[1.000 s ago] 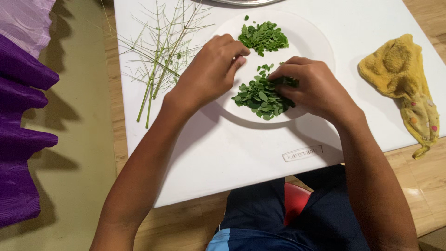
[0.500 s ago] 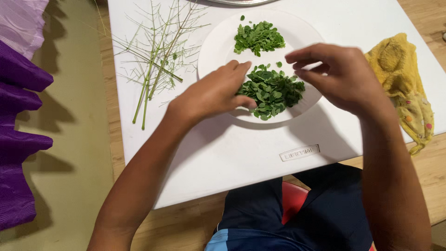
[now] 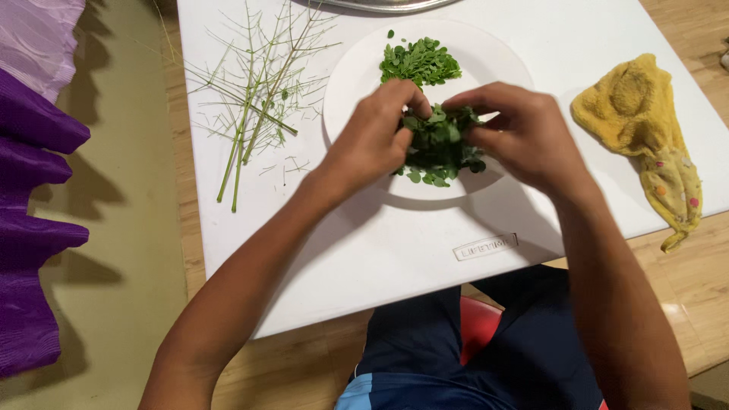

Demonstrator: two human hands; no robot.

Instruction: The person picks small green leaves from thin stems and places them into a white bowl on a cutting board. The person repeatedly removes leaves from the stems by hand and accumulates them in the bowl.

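both hands seemingly pinching leaves.

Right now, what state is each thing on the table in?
left hand: closed on the near leaf pile
right hand: closed on the same pile
near leaf pile: bunched up between both hands
far leaf pile: loose, untouched
white plate: flat, holding both piles
stripped stems: bare, scattered beside the plate
yellow cloth: crumpled

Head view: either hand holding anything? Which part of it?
Both. The left hand and right hand press in on the nearer pile of small green leaves from its two sides, fingertips bunching it over the white plate.
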